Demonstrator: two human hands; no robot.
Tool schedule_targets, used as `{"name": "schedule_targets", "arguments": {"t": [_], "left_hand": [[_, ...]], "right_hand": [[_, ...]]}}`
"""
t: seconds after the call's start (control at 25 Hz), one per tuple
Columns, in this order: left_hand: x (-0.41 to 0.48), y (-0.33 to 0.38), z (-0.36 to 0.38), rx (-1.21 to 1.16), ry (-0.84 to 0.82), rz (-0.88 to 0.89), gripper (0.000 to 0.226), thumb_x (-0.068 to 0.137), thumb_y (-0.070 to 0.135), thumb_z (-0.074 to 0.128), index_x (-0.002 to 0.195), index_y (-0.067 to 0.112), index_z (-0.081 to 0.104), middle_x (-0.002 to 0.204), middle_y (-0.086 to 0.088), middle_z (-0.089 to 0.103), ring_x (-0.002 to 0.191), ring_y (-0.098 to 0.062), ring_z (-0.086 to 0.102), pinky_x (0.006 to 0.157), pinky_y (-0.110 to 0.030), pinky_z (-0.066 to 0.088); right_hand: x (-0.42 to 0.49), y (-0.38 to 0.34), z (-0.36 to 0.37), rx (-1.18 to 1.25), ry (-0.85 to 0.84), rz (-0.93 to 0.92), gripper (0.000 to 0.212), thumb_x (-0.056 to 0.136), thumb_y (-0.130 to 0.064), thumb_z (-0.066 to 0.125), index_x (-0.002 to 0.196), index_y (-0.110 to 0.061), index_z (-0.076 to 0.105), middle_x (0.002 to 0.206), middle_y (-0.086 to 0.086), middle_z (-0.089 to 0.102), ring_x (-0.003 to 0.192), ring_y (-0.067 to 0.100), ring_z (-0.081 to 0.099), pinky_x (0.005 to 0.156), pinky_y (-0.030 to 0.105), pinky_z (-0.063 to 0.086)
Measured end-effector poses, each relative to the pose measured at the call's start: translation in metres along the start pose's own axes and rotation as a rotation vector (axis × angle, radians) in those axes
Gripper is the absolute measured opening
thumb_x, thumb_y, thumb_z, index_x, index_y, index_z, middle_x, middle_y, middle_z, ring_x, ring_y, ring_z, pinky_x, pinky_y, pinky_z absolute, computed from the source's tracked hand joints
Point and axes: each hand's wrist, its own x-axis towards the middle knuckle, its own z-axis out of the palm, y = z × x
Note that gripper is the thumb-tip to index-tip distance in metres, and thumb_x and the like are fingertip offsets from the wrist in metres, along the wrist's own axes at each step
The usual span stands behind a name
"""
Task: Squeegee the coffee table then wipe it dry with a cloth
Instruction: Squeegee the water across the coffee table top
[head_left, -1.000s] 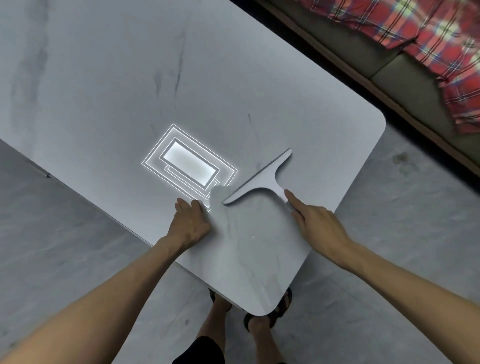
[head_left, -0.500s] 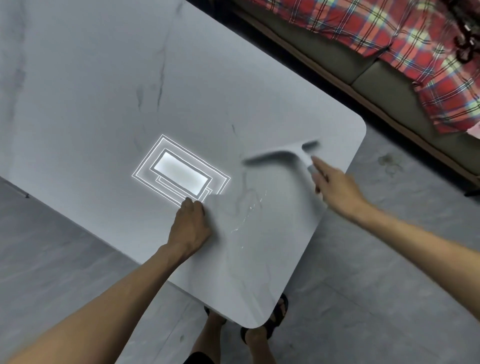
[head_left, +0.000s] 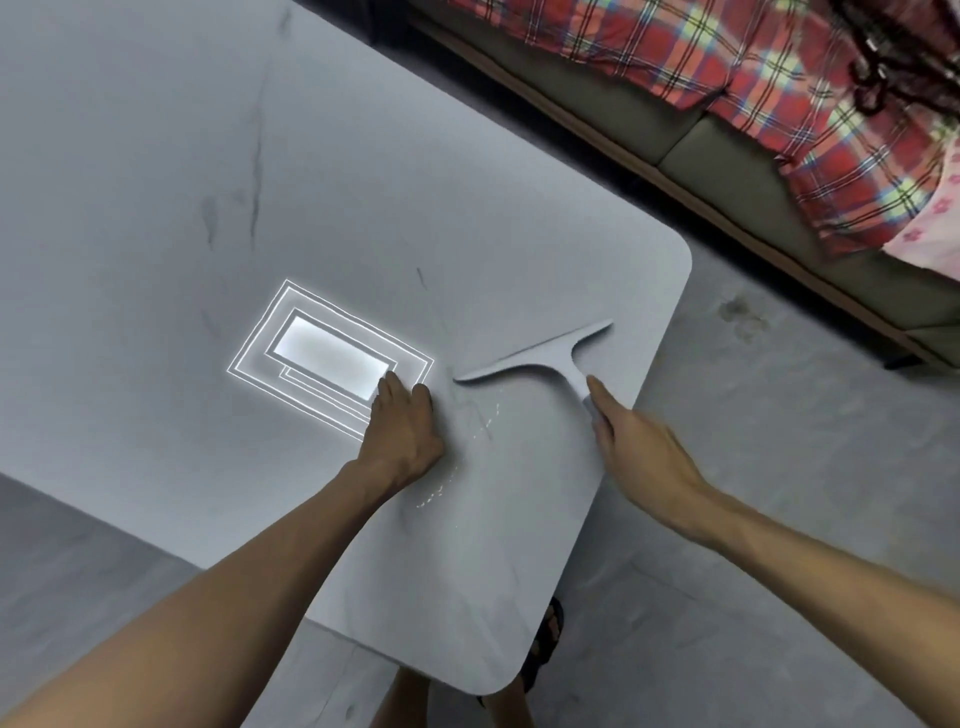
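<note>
Right hand (head_left: 641, 452) grip wrapped on the squeegee (head_left: 540, 358) handle, blade now flat on the tabletop (head_left: 156, 156) near its right edge, back from a farther, blurred reach half a second ago. Left hand (head_left: 405, 431) pressed flat, holding nothing. Water beads beside it: squeegeeing unfinished, no cloth seen.

glossy marble-look coffee table (head_left: 156, 156), matt squeegee (head_left: 540, 358)

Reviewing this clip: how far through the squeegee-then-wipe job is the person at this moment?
Squeegeeing is under way: the right hand holds the squeegee by its handle, blade on the coffee table near its right edge. The left hand rests flat on the top. Water droplets remain between the hands. No cloth is visible, so drying looks not yet begun.
</note>
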Motion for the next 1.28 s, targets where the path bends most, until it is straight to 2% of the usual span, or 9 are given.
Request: {"name": "schedule_targets", "arguments": {"t": [0.08,0.2,0.32,0.52,0.72,0.88,1.0,1.16,1.28], "left_hand": [[0.004,0.008,-0.005,-0.004,-0.088,-0.051,0.038,0.078,0.003,0.043,0.115,-0.004,0.043,0.144,-0.039,0.022,0.138,-0.051,0.019,0.113,-0.049,0.027],[0.009,0.016,-0.011,-0.009,-0.162,-0.096,0.047,0.084,0.006,0.039,0.128,-0.006,0.035,0.150,-0.045,0.000,0.144,-0.053,-0.002,0.120,-0.049,0.010],[0.012,0.018,-0.017,-0.036,-0.195,-0.117,0.045,0.087,0.008,0.038,0.130,-0.005,0.033,0.149,-0.047,-0.003,0.143,-0.054,-0.005,0.120,-0.050,0.011],[0.020,0.016,-0.023,-0.074,-0.264,-0.135,0.044,0.086,0.009,0.040,0.127,-0.004,0.032,0.148,-0.047,-0.004,0.143,-0.055,-0.005,0.117,-0.052,0.019],[0.021,0.014,-0.018,-0.048,-0.232,-0.122,0.041,0.085,0.008,0.039,0.124,-0.004,0.036,0.146,-0.050,0.000,0.143,-0.056,-0.005,0.119,-0.049,0.013],[0.019,0.017,-0.017,-0.031,-0.217,-0.118,0.041,0.083,0.010,0.041,0.122,-0.003,0.038,0.145,-0.051,0.004,0.141,-0.058,0.000,0.118,-0.051,0.014],[0.017,0.019,-0.017,-0.010,-0.217,-0.101,0.046,0.084,0.015,0.044,0.127,-0.001,0.037,0.149,-0.047,-0.003,0.143,-0.054,-0.009,0.118,-0.048,0.012],[0.018,0.021,-0.017,-0.003,-0.211,-0.113,0.045,0.083,0.017,0.045,0.125,0.000,0.039,0.148,-0.047,-0.002,0.143,-0.054,-0.007,0.118,-0.047,0.014],[0.019,0.019,-0.014,0.010,-0.209,-0.102,0.044,0.082,0.017,0.045,0.122,0.000,0.040,0.148,-0.047,-0.003,0.143,-0.054,-0.006,0.118,-0.049,0.016]], "right_hand": [[-0.023,0.009,-0.002,-0.011,-0.068,0.019,0.050,0.103,-0.028,0.039,0.152,-0.029,0.028,0.070,0.009,0.064,0.059,0.025,0.060,0.058,0.037,0.048],[0.011,0.010,-0.034,-0.016,0.016,-0.015,0.044,0.102,-0.030,0.039,0.147,-0.026,0.038,0.089,0.013,0.070,0.079,0.034,0.066,0.064,0.033,0.044],[0.100,-0.016,-0.074,0.031,0.139,-0.012,0.035,0.101,-0.023,0.035,0.134,-0.019,0.044,0.107,0.018,0.066,0.097,0.041,0.060,0.077,0.037,0.044],[0.195,-0.083,-0.076,0.126,0.169,0.049,0.029,0.100,-0.020,0.026,0.121,-0.015,0.045,0.118,0.019,0.059,0.107,0.042,0.052,0.074,0.035,0.036],[0.133,-0.065,-0.033,0.040,0.079,-0.036,0.046,0.103,-0.024,0.027,0.149,-0.028,0.024,0.115,0.019,0.062,0.105,0.043,0.056,0.087,0.044,0.047],[0.035,-0.008,-0.020,-0.127,-0.114,-0.090,0.054,0.104,-0.025,0.034,0.155,-0.029,0.016,0.090,0.009,0.064,0.080,0.028,0.062,0.070,0.037,0.049],[-0.004,0.019,-0.034,-0.112,-0.213,-0.036,0.053,0.103,-0.029,0.039,0.153,-0.032,0.022,0.093,0.004,0.067,0.081,0.023,0.064,0.075,0.036,0.053],[0.063,0.028,-0.080,-0.031,0.045,-0.010,0.037,0.103,-0.035,0.037,0.135,-0.020,0.047,0.098,0.011,0.067,0.093,0.037,0.064,0.078,0.038,0.049],[0.147,0.028,-0.110,0.082,0.220,0.212,0.034,0.103,-0.029,0.029,0.123,-0.010,0.048,0.110,0.027,0.061,0.098,0.041,0.061,0.080,0.049,0.051]]}}
